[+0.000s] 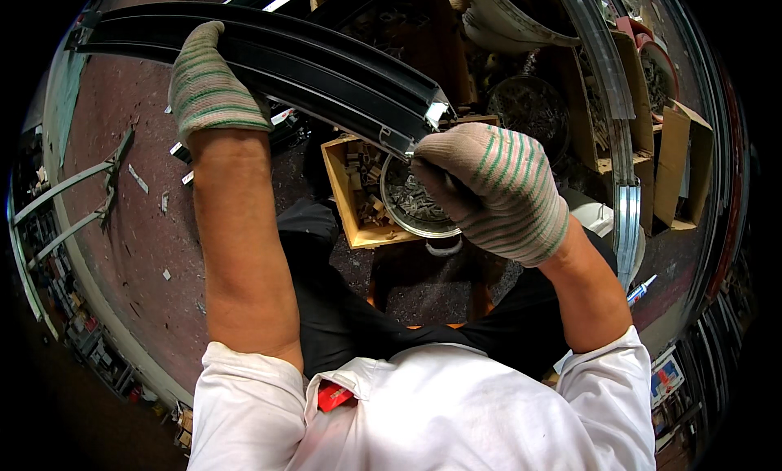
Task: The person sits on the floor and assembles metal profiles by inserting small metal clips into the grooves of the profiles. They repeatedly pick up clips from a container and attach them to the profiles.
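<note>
A long black metal profile (297,68) with lengthwise grooves stretches from the far left toward the middle. My left hand (216,88), in a striped knit glove, grips it near its left part, with the thumb lying along the top. At the profile's right end sits a shiny silver piece (437,112). Right beside that end is my right hand (501,192), in a matching glove, its fingers curled closed. Whatever it may hold is hidden by the glove. Below the profile, a round metal pan (417,226) holds many small grey metal parts.
A wooden box (352,233) with small blocks stands around the pan. Cardboard boxes (680,169), a white bucket (509,23) and an upright metal profile (626,218) are on the right. A metal stand (69,194) and scraps lie on the reddish floor (138,251) at left.
</note>
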The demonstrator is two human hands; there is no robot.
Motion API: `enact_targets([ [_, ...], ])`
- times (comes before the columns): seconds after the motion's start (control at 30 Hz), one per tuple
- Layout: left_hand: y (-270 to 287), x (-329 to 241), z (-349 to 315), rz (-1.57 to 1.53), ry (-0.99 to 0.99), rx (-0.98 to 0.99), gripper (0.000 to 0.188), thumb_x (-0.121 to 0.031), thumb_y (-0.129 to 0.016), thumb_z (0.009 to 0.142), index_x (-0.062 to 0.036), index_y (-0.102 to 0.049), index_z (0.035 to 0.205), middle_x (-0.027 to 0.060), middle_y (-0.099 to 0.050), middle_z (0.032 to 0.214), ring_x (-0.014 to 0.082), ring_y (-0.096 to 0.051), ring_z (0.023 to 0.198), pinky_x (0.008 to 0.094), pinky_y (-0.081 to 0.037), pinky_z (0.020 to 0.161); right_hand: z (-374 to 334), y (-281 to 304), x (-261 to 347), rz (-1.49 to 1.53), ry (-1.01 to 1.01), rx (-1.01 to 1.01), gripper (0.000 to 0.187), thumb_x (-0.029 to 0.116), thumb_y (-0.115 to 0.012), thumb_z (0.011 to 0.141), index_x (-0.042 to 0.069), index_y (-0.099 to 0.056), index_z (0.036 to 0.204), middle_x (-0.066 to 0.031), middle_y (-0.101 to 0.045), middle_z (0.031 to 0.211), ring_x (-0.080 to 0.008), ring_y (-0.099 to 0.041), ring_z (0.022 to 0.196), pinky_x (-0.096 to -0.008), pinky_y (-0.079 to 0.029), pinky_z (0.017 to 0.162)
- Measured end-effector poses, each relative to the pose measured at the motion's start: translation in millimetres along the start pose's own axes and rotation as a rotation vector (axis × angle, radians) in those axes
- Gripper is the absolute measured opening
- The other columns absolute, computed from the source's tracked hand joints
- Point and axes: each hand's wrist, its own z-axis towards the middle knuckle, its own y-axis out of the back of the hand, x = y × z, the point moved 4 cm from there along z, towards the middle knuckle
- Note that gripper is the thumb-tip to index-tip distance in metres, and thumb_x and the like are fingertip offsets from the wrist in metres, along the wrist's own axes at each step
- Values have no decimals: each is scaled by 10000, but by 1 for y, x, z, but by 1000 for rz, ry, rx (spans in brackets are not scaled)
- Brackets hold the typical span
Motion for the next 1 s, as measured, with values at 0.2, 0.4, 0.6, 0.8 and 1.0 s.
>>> enact_targets([
  [0.2,-10,-2,-24,-129,356,-75,455,-270,-718,833,13,-585,1164,193,-669,1065,293,-692,882,429,-595,795,-3,-7,-2,54,-37,-76,168,60,-690,809,83,-613,957,-89,-596,750,-311,-626,708,-387,-511,632],
  [0.4,-11,0,-33,-244,313,-3,561,-285,-717,815,46,-549,1236,236,-632,1142,346,-655,1021,493,-553,914,-2,-10,-7,15,77,-99,216,51,-680,750,118,-598,938,-63,-618,862,-274,-629,813,-380,-518,692],
  [0.6,-17,2,-30,-261,344,-75,489,-253,-716,821,45,-570,1179,222,-638,1095,341,-669,977,497,-596,839,-3,-16,-13,-56,142,-166,264,36,-730,746,97,-621,979,-63,-624,883,-265,-634,767,-358,-528,672],
  [0.8,-6,3,-24,-280,354,-133,321,-205,-750,810,-9,-647,1042,153,-695,994,292,-692,879,434,-602,818,3,-28,-13,45,71,-116,239,37,-699,730,124,-603,930,-49,-601,838,-282,-609,795,-382,-513,696],
  [1.0,-3,5,-18,-272,335,-187,288,-204,-730,823,-26,-642,1032,133,-688,966,267,-692,840,447,-609,770,8,-28,-13,-62,44,-14,170,78,-679,779,100,-591,923,-71,-575,793,-297,-593,755,-401,-499,653],
])
